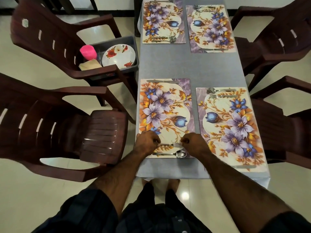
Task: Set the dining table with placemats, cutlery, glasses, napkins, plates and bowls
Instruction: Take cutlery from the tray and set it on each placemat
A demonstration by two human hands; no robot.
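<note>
Several floral placemats lie on the grey table (pixel 188 64). On the near left placemat (pixel 165 115) a fork (pixel 173 145) lies across the near end, with a spoon (pixel 176 154) just below it and a knife (pixel 161 81) at the far end. My left hand (pixel 146 142) pinches the fork's handle. My right hand (pixel 193 142) pinches at the fork's tines. The near right placemat (pixel 230 125) carries a spoon (pixel 218 90) and a fork (pixel 222 96) at its far end. The two far placemats (pixel 163 21) (pixel 212 29) also carry cutlery.
A grey bin (pixel 129 41) on the far left chair (pixel 55 41) holds flowered plates (pixel 118 55), a pink cup (pixel 88 52) and beige napkins (pixel 90 64). Brown plastic chairs stand on both sides: near left (pixel 67 132), right (pixel 277 42).
</note>
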